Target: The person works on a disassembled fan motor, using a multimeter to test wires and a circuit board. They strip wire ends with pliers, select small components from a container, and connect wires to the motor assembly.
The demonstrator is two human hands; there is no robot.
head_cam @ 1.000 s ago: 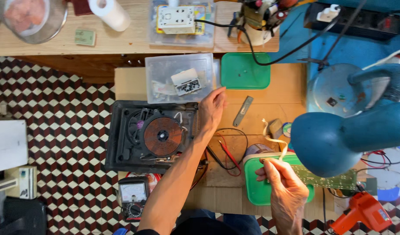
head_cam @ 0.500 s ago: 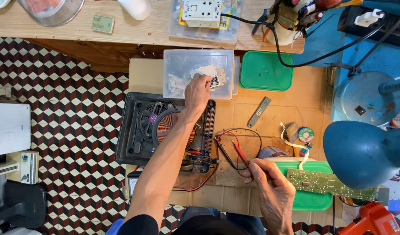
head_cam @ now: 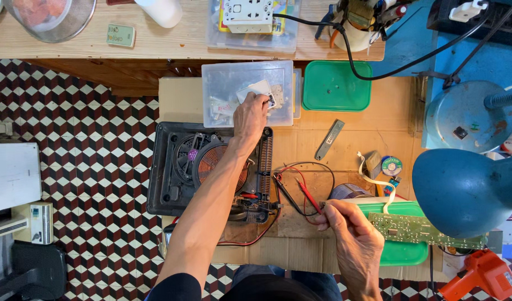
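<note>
My left hand (head_cam: 250,114) reaches over the opened black induction cooker (head_cam: 172,167) into a clear plastic box (head_cam: 222,83). Its fingers pinch a small white packet (head_cam: 255,88) lying inside. The cooker's copper coil (head_cam: 210,161) shows beside my forearm. My right hand (head_cam: 350,237) is near the table's front edge, fingers closed on the left end of a long green circuit board (head_cam: 423,229). The board lies across a green tray (head_cam: 401,253) and carries a white ribbon cable (head_cam: 378,181).
Red and black probe leads (head_cam: 300,192) loop between cooker and board. A green lid (head_cam: 336,86), a metal tool (head_cam: 329,139) and a solder spool (head_cam: 391,165) lie on the cardboard. A blue lamp (head_cam: 462,189) overhangs the right; an orange tool (head_cam: 484,273) lies at the bottom right.
My left hand has moved up from the cooker's edge into the clear box and closed on the white packet. My right hand stays at the circuit board.
</note>
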